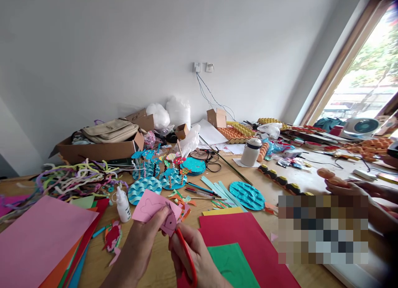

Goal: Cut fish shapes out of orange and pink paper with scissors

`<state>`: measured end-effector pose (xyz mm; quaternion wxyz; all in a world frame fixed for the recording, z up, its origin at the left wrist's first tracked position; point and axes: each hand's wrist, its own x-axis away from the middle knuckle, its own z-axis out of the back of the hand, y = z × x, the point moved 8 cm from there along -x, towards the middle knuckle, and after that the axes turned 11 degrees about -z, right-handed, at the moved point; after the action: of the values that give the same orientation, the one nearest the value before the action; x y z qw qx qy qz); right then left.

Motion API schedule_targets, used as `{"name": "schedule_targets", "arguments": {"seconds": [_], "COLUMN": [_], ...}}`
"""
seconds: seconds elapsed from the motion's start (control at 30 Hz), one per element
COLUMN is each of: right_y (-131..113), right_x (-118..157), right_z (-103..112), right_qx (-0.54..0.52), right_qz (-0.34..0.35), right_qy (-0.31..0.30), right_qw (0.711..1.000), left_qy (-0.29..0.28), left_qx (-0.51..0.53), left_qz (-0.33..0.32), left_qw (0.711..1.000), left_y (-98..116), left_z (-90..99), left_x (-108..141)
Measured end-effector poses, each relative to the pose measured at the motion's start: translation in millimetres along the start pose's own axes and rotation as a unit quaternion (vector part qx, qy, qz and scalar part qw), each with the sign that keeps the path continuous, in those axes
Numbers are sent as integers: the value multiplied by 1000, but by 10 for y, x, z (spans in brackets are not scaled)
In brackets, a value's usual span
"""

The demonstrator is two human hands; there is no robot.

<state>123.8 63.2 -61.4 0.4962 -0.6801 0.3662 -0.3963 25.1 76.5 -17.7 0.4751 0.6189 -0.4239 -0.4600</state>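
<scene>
My left hand (141, 240) is closed on a pink sheet of paper (145, 207) with a pencilled outline on it; the thumb presses on its face. A fish shape (169, 224) with a dark eye dot shows at the lower right of this sheet. Red-handled scissors (189, 261) sit in my closed right hand (194, 244), right against the sheet's lower edge; their blades are mostly hidden. Below and to the right lie a green sheet (231, 261) with a faint drawing and a red sheet (245, 234). Paper scraps (112, 237) lie left of my left hand.
A white glue bottle (123, 205) stands upright at left, beside stacked coloured paper (46, 242). Behind are blue wavy discs (144, 191) with paper fish, pens (202, 191), pipe cleaners (77, 178), and a white jar (250, 153). Another person's hand (348, 188) holds orange-brown pieces at right.
</scene>
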Motion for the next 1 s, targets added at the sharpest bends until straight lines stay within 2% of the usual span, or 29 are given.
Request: {"name": "schedule_targets", "arguments": {"seconds": [0.1, 0.4, 0.8, 1.0], "right_y": [1, 24, 10, 16], "right_x": [2, -8, -16, -12], "right_z": [-6, 15, -16, -7], "right_qx": [-5, -8, -7, -4], "right_qz": [-6, 1, -2, -4], "right_qy": [-2, 6, -10, -6], "right_qw": [1000, 1000, 1000, 1000], "left_qy": [12, 41, -8, -10], "left_qx": [30, 20, 29, 51], "left_qz": [10, 13, 27, 36], "left_qw": [999, 999, 999, 998], "left_y": [-32, -16, -2, -2], "left_z": [1, 50, -10, -12], "left_x": [4, -3, 7, 29]}}
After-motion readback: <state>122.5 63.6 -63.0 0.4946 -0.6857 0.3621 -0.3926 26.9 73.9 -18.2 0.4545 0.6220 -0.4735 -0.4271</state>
